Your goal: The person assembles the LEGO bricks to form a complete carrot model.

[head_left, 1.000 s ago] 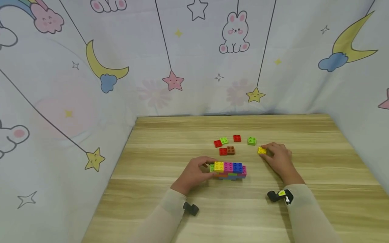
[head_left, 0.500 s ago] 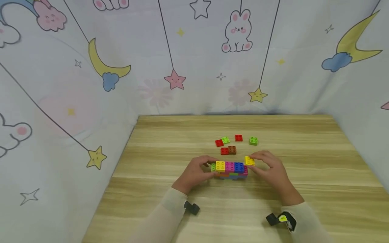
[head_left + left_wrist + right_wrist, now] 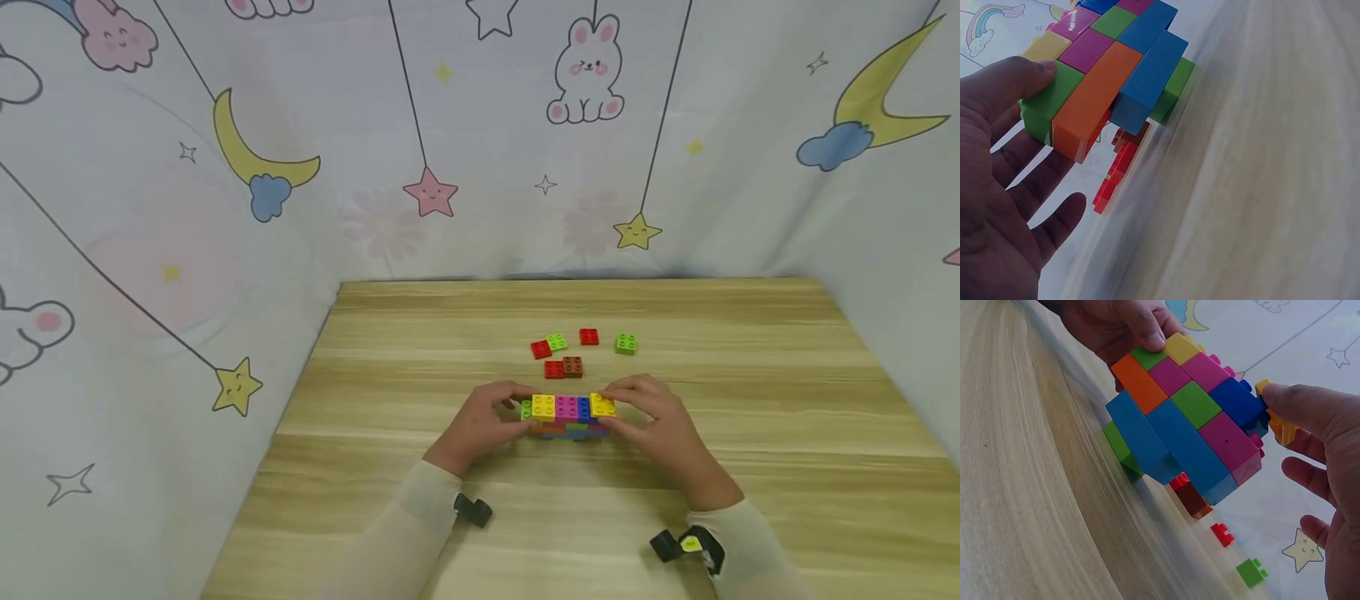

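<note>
While the right hand (image 3: 667, 427) pinches a yellow brick (image 3: 603, 406) between thumb and fingers, I've got that brick right over the blue brick (image 3: 582, 407) at the right end of the stack (image 3: 1194, 405), but from way back here I honestly can't tell if it's seated. Grip's narrow, and the lower fingers poke out free. The left hand (image 3: 480, 423) holds the opposite end, thumb on the near face of the end green brick (image 3: 1055, 99), fingers behind, with a yellow block (image 3: 543, 407) just beside those fingertips. Between the two hands' fingertips I see a pink brick (image 3: 567, 407) in the top row, and an orange brick (image 3: 1139, 383) lower down. Out past the fingertips, a red brick (image 3: 553, 369) touches a brown brick (image 3: 572, 367); beyond those there's a red-and-lime pair (image 3: 541, 350), a lone red piece (image 3: 588, 337) and, farther right, a lone green piece (image 3: 626, 344). Under everything's a wooden table (image 3: 420, 333), with a cartoon backdrop (image 3: 487, 133) well beyond both hands.
</note>
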`<state>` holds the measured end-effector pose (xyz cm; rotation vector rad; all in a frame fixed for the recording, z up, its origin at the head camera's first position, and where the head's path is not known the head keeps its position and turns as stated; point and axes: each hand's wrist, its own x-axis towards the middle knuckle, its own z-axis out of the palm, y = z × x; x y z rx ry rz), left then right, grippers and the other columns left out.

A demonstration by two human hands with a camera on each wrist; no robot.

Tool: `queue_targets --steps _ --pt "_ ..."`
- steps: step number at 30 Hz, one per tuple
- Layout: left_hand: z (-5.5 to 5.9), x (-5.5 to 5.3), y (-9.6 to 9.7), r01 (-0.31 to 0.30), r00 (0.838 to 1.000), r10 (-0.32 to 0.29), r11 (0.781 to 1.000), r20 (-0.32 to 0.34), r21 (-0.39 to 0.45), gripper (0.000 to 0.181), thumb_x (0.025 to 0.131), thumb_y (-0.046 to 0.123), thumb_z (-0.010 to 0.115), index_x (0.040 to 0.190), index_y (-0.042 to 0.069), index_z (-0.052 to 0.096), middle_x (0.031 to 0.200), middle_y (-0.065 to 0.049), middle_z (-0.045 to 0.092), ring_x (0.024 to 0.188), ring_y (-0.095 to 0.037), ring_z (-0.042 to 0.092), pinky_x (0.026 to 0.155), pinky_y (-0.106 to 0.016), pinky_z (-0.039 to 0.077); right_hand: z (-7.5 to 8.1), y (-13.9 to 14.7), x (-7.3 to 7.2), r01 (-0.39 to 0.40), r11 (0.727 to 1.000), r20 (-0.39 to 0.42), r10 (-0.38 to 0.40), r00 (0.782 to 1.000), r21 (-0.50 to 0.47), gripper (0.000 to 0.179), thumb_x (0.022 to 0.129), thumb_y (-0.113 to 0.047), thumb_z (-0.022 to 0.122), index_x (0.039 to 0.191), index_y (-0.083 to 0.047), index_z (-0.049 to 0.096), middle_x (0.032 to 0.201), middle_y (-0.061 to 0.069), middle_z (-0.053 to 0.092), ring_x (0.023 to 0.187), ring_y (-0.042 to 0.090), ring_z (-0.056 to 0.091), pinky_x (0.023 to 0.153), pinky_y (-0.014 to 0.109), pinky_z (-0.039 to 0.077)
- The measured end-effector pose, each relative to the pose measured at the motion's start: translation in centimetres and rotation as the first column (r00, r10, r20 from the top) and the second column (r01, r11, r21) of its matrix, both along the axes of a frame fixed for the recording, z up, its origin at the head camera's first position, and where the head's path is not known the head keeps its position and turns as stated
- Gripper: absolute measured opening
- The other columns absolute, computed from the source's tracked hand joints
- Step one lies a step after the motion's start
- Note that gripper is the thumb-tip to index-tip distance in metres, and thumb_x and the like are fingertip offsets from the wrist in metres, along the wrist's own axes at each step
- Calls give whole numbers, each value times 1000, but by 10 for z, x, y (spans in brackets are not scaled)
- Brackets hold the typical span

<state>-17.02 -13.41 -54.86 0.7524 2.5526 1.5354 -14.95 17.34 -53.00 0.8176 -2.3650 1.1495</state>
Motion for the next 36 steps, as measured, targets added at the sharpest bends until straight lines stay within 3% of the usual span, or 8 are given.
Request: queue_targets --steps 7,11,14,18,24,36 --pt "2 -1 1 -8 1000 8 1000 11 -3 39 87 25 86 125 28 74 121 19 70 104 -11 63 91 -38 56 -1 2 -1 30 999 4 -30 1000 -18 39 75 0 91 111 -10 79 112 0 71 107 19 62 101 11 39" --pt "3 -1 0 -9 1000 9 1000 17 -5 40 87 25 86 125 28 74 121 19 70 105 -11 63 92 -37 55 -7 9 -6 107 994 71 -106 992 -11 35 81 -6 88 114 -12 79 113 0 72 109 20 64 101 9 38" --pt "4 -1 0 -10 1000 10 1000 22 -4 40 87 25 86 125 27 74 121 19 70 105 -10 63 92 -37 55 -17 17 -16 164 985 169 -171 971 53 31 86 -13 85 116 -12 78 116 2 73 115 26 63 107 28 45" --pt "4 -1 0 -10 1000 10 1000 20 -3 40 87 25 86 125 27 74 121 18 70 105 -10 63 92 -37 55 -30 29 -29 179 970 273 -219 937 163 32 89 -18 84 119 -9 76 119 10 72 120 37 60 107 60 42" --pt "5 1 0 -3 1000 3 1000 9 9 39 88 24 85 125 27 74 122 17 70 105 -10 64 92 -38 55 -34 34 -36 181 955 330 -254 909 237 33 89 -21 83 119 -9 76 122 11 72 123 38 58 109 61 38" --pt "2 0 1 6 1000 -6 1000 10 20 39 88 26 86 124 29 74 121 18 71 105 -11 64 91 -38 55 -36 34 -36 203 946 326 -281 903 253 32 89 -23 84 118 -11 76 123 10 73 123 38 57 103 63 33"
